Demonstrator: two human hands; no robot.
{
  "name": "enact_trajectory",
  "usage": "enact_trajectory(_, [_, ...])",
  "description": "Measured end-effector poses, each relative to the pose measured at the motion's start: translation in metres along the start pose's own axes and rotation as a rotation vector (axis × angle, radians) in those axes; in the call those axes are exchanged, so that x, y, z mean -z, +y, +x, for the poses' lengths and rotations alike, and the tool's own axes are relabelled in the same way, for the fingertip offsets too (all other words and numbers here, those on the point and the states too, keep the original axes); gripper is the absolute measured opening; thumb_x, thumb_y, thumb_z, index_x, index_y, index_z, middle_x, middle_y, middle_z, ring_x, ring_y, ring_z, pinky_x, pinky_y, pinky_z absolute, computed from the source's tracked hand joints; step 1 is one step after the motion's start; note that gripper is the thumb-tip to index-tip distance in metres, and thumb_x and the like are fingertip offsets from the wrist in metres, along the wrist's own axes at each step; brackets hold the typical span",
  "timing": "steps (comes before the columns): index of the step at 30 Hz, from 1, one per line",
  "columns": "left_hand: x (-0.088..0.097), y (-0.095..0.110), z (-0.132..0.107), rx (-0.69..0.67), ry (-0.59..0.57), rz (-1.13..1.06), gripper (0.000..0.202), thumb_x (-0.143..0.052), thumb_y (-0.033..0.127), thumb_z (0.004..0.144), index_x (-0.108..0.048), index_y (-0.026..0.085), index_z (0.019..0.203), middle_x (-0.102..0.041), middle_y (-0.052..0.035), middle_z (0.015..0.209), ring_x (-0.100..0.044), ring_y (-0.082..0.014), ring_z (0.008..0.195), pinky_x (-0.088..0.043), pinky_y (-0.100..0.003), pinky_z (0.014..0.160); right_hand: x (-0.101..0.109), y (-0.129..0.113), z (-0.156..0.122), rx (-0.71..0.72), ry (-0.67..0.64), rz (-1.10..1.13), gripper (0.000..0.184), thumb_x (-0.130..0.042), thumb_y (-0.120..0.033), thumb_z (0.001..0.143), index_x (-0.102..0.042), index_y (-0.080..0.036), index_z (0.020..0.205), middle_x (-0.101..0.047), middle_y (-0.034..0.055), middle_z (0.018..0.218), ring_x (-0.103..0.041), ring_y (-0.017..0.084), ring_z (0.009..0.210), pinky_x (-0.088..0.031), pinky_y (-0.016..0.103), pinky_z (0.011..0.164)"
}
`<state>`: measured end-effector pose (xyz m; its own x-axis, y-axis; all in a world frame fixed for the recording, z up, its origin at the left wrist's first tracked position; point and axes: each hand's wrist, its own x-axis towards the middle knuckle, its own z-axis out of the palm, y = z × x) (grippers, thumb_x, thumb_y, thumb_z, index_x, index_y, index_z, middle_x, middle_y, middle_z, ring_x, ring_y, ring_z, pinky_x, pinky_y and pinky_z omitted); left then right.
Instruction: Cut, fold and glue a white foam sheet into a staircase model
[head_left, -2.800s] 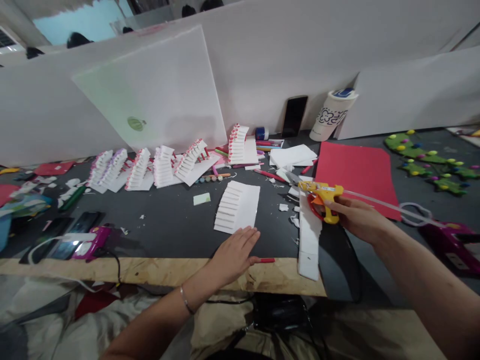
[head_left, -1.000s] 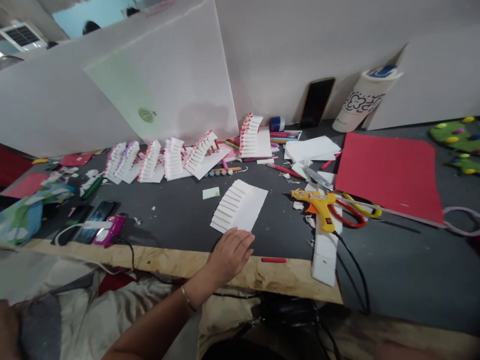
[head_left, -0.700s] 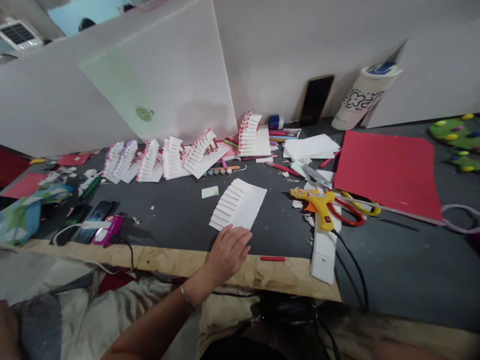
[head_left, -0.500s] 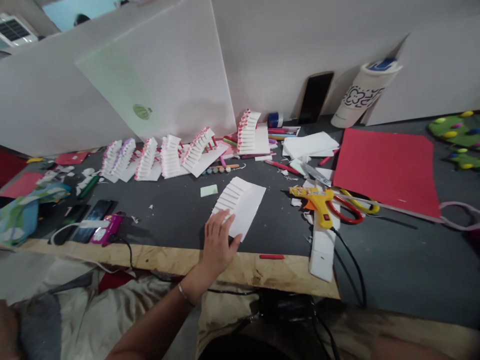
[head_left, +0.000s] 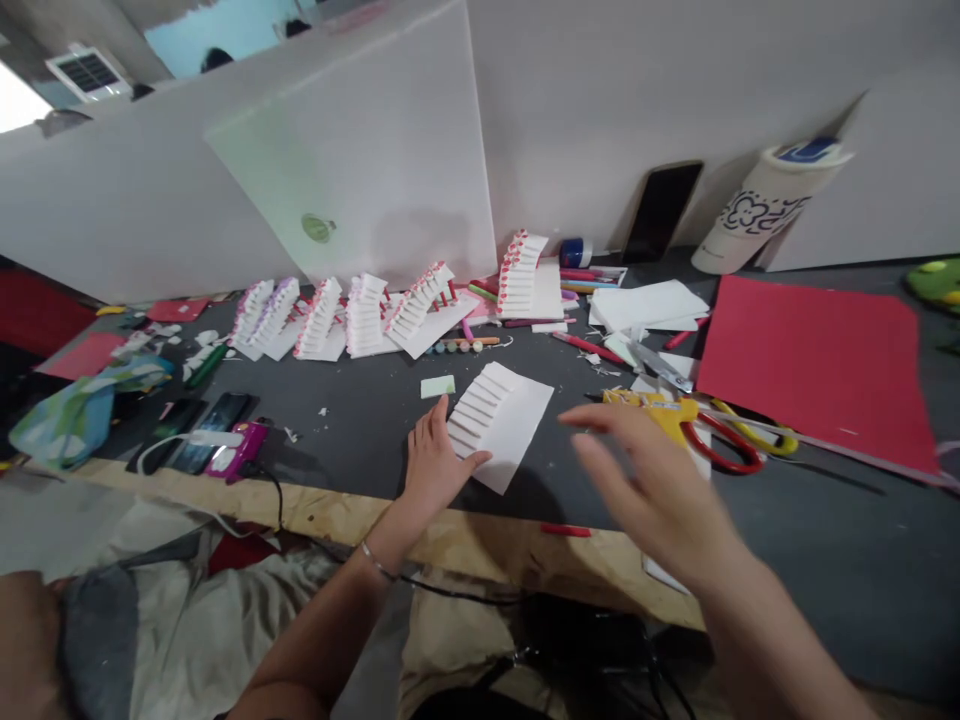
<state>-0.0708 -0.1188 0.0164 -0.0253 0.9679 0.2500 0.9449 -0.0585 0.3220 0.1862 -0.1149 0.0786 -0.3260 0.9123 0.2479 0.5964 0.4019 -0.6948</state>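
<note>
My left hand [head_left: 431, 462] lies on the dark table at the near left corner of a white paper sheet [head_left: 506, 420] cut into a row of flaps, with the thumb pressed on the sheet's edge and the fingers together. My right hand [head_left: 651, 487] hovers above the table to the right of the sheet, fingers spread and empty, slightly blurred. Behind it lie a yellow glue gun [head_left: 652, 405] and red-handled scissors [head_left: 721, 445].
A row of finished flap cards [head_left: 352, 315] lines the back, below a leaning white board [head_left: 375, 170]. A red sheet [head_left: 821, 365], a phone [head_left: 660, 210], a paper cup [head_left: 757, 215], markers [head_left: 581, 345] and a short red stick [head_left: 564, 529] at the wooden edge are about. Phones [head_left: 206, 430] lie at left.
My left hand slid from the table's edge onto the flap sheet's near corner. My right hand set the glue gun down, left view, and has come back in, open, above the table.
</note>
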Motion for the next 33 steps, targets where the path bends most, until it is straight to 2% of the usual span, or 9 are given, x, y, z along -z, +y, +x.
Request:
enact_trajectory(6, [0.000, -0.004, 0.001, -0.034, -0.002, 0.042, 0.094, -0.072, 0.043, 0.080, -0.020, 0.016, 0.153, -0.061, -0.0209, 0.129, -0.055, -0.0370, 0.120, -0.044, -0.054, 0.095, -0.055, 0.011, 0.011, 0.184, -0.093, -0.313, 0.036, -0.050, -0.020, 0.093, -0.060, -0.016, 0.128, -0.064, 0.0157, 0.133, -0.058, 0.031, 0.121, -0.046, 0.050, 0.098])
enact_trajectory(10, [0.003, -0.010, 0.001, -0.028, 0.006, 0.073, 0.089, -0.067, 0.041, 0.082, -0.021, 0.014, 0.153, -0.062, -0.0212, 0.126, -0.055, -0.0373, 0.119, -0.043, -0.055, 0.096, -0.039, 0.016, -0.007, 0.142, -0.115, -0.340, 0.025, -0.050, -0.020, 0.095, -0.065, -0.021, 0.114, -0.070, 0.0112, 0.117, -0.064, 0.027, 0.103, -0.049, 0.044, 0.084])
enact_trajectory(13, [0.007, -0.013, 0.001, -0.016, -0.021, 0.083, 0.086, -0.064, 0.039, 0.083, -0.022, 0.013, 0.153, -0.060, -0.0217, 0.129, -0.054, -0.0376, 0.120, -0.042, -0.055, 0.098, -0.023, 0.019, -0.027, 0.145, -0.217, -0.340, 0.017, -0.064, -0.019, 0.086, -0.066, -0.023, 0.102, -0.070, 0.0071, 0.099, -0.063, 0.026, 0.088, -0.049, 0.039, 0.074])
enact_trajectory(16, [0.009, -0.016, 0.002, -0.025, -0.045, 0.067, 0.084, -0.062, 0.038, 0.084, -0.022, 0.013, 0.153, -0.059, -0.0217, 0.132, -0.053, -0.0382, 0.120, -0.042, -0.055, 0.098, -0.024, 0.023, -0.044, 0.148, -0.312, -0.387, 0.021, -0.071, -0.013, 0.077, -0.065, -0.022, 0.094, -0.067, 0.0054, 0.092, -0.061, 0.025, 0.084, -0.048, 0.037, 0.070])
enact_trajectory(19, [0.012, -0.018, 0.001, -0.047, -0.062, 0.045, 0.081, -0.061, 0.036, 0.084, -0.023, 0.014, 0.153, -0.057, -0.0215, 0.135, -0.052, -0.0384, 0.123, -0.042, -0.055, 0.099, -0.033, 0.027, -0.050, 0.140, -0.330, -0.391, 0.015, -0.066, -0.008, 0.079, -0.063, -0.021, 0.083, -0.064, 0.0044, 0.086, -0.060, 0.023, 0.081, -0.047, 0.034, 0.069])
enact_trajectory(23, [0.020, -0.021, 0.002, -0.056, -0.126, 0.002, 0.082, -0.061, 0.038, 0.085, -0.023, 0.014, 0.153, -0.056, -0.0209, 0.137, -0.052, -0.0378, 0.125, -0.042, -0.056, 0.100, -0.033, 0.030, -0.039, 0.102, -0.274, -0.142, 0.016, -0.055, -0.009, 0.088, -0.062, -0.022, 0.081, -0.065, 0.0039, 0.082, -0.061, 0.019, 0.078, -0.047, 0.031, 0.069])
enact_trajectory(27, [0.029, -0.019, 0.014, -0.047, -0.108, -0.018, 0.087, -0.065, 0.049, 0.083, -0.023, 0.016, 0.152, -0.055, -0.0211, 0.139, -0.050, -0.0380, 0.128, -0.042, -0.057, 0.100, -0.027, 0.025, -0.007, -0.130, -0.132, 0.259, 0.012, -0.051, -0.028, 0.093, -0.059, -0.023, 0.085, -0.064, 0.0002, 0.075, -0.058, 0.015, 0.067, -0.045, 0.028, 0.062])
enact_trajectory(30, [0.028, -0.007, 0.033, -0.104, -0.051, 0.004, 0.089, -0.066, 0.052, 0.083, -0.024, 0.016, 0.152, -0.051, -0.0227, 0.142, -0.049, -0.0380, 0.131, -0.041, -0.056, 0.102, -0.032, 0.022, 0.027, -0.311, 0.011, 0.548, 0.017, -0.054, -0.040, 0.088, -0.058, -0.022, 0.087, -0.062, -0.0020, 0.070, -0.056, 0.013, 0.061, -0.045, 0.027, 0.059])
enact_trajectory(33, [0.022, 0.012, 0.053, -0.179, -0.046, 0.052, 0.093, -0.069, 0.051, 0.081, -0.024, 0.012, 0.152, -0.047, -0.0254, 0.146, -0.047, -0.0382, 0.133, -0.041, -0.055, 0.104, -0.047, 0.024, 0.059, -0.395, 0.094, 0.750, 0.018, -0.060, -0.039, 0.079, -0.056, -0.022, 0.086, -0.062, -0.0025, 0.068, -0.060, 0.013, 0.061, -0.047, 0.027, 0.058])
